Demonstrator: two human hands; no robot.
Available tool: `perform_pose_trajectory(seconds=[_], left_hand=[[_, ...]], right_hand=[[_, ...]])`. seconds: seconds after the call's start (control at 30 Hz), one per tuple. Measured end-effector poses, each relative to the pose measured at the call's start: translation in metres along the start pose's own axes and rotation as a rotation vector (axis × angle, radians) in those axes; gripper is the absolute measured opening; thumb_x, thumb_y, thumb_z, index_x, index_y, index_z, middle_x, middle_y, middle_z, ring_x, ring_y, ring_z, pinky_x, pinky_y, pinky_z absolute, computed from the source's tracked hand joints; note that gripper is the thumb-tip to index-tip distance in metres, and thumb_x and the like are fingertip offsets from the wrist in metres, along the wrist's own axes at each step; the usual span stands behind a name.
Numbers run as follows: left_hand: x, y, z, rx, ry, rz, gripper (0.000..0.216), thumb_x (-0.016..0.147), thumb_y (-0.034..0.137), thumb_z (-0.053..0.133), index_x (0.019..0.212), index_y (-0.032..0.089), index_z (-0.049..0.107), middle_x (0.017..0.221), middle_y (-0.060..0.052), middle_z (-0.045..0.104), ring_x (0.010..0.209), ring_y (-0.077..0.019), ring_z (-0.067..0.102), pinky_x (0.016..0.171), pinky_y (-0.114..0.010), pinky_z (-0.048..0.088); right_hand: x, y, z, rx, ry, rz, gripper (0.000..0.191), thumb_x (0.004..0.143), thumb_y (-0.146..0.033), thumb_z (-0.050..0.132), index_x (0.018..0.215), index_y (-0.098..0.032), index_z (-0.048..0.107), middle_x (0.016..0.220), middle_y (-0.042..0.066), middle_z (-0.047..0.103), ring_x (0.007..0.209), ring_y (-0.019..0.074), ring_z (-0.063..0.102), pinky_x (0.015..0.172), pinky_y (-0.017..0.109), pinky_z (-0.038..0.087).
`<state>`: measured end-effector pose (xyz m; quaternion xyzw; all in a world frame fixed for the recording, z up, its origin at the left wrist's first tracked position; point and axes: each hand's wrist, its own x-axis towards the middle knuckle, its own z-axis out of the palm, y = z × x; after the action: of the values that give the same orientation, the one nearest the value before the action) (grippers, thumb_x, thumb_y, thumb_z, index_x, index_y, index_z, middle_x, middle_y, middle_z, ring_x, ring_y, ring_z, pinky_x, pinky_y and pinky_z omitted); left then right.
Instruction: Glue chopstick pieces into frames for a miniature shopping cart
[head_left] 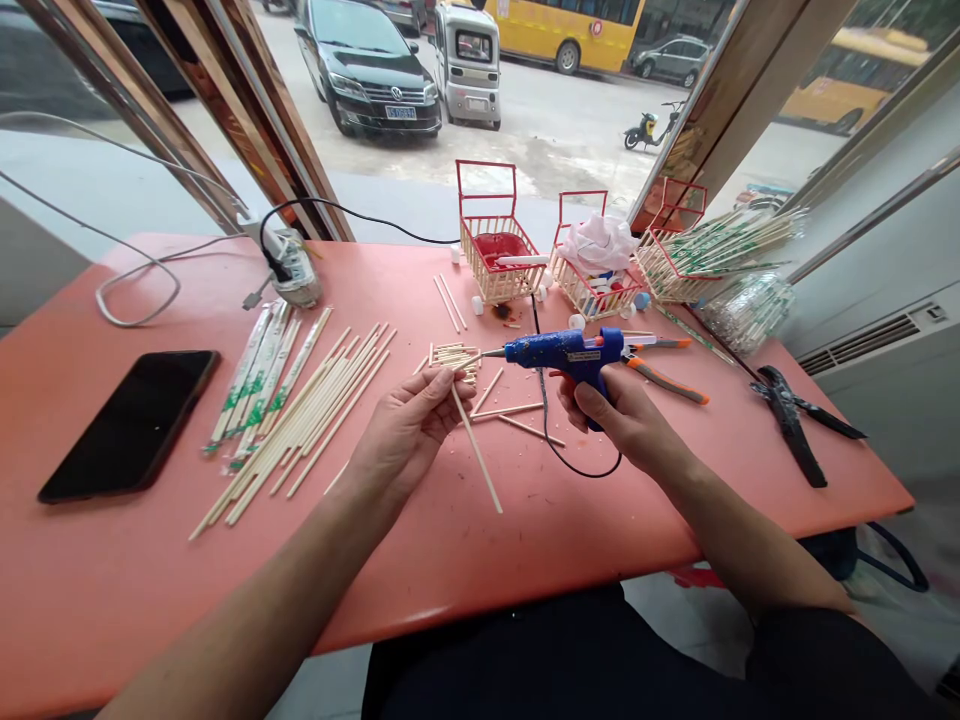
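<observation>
Between the thumb and fingers of my left hand (420, 410) is a thin wooden stick (478, 455), its long end slanting down toward me. My right hand (619, 405) is wrapped around the handle of a blue hot glue gun (566, 350). The gun's nozzle points left and is close to the stick's upper end; whether they touch I cannot tell. Beyond my left hand lies a pile of short cut sticks (455, 355), partly hidden by the fingers. A few loose sticks (517, 410) lie on the table between my hands.
Long sticks (315, 405) and wrapped chopsticks (259, 375) lie left, beside a phone (131, 425). Small stick-built carts (499, 255) stand at the back. Orange-handled pliers (667, 380) and black-handled cutters (795, 425) lie right. A power adapter (292, 265) with cables sits back left.
</observation>
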<state>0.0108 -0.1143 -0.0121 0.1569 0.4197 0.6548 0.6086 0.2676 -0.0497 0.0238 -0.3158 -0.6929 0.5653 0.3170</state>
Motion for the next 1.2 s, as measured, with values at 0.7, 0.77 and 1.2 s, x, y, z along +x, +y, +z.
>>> perform_pose_trajectory(seconds=[0.7, 0.77, 1.2], left_hand=[[-0.0028, 0.0024, 0.0047, -0.012, 0.030, 0.000, 0.029, 0.068, 0.027, 0.108, 0.080, 0.015, 0.084, 0.073, -0.005, 0.081, 0.066, -0.0130, 0.075, 0.067, -0.020, 0.063], [-0.0027, 0.0020, 0.0043, -0.010, 0.029, 0.006, 0.029, 0.069, 0.027, 0.108, 0.081, 0.016, 0.084, 0.073, -0.004, 0.081, 0.067, -0.0133, 0.076, 0.067, -0.020, 0.062], [-0.0031, -0.0001, 0.0055, -0.007, 0.007, 0.066, 0.058, 0.041, 0.042, 0.118, 0.080, 0.014, 0.086, 0.070, -0.002, 0.081, 0.064, -0.0106, 0.076, 0.064, -0.017, 0.063]], right_hand=[[0.0001, 0.0043, -0.0031, -0.015, -0.028, -0.029, 0.051, 0.106, -0.069, 0.069, 0.109, -0.018, 0.067, 0.078, -0.004, 0.051, 0.063, 0.0105, 0.046, 0.057, 0.029, 0.038], [-0.0002, 0.0043, -0.0034, -0.026, -0.023, -0.029, 0.051, 0.106, -0.069, 0.070, 0.107, -0.019, 0.065, 0.078, -0.004, 0.051, 0.063, 0.0104, 0.047, 0.057, 0.029, 0.039], [-0.0015, 0.0016, -0.0035, -0.073, -0.008, -0.022, 0.051, 0.105, -0.070, 0.070, 0.104, -0.019, 0.065, 0.077, -0.004, 0.052, 0.062, 0.0100, 0.047, 0.056, 0.028, 0.038]])
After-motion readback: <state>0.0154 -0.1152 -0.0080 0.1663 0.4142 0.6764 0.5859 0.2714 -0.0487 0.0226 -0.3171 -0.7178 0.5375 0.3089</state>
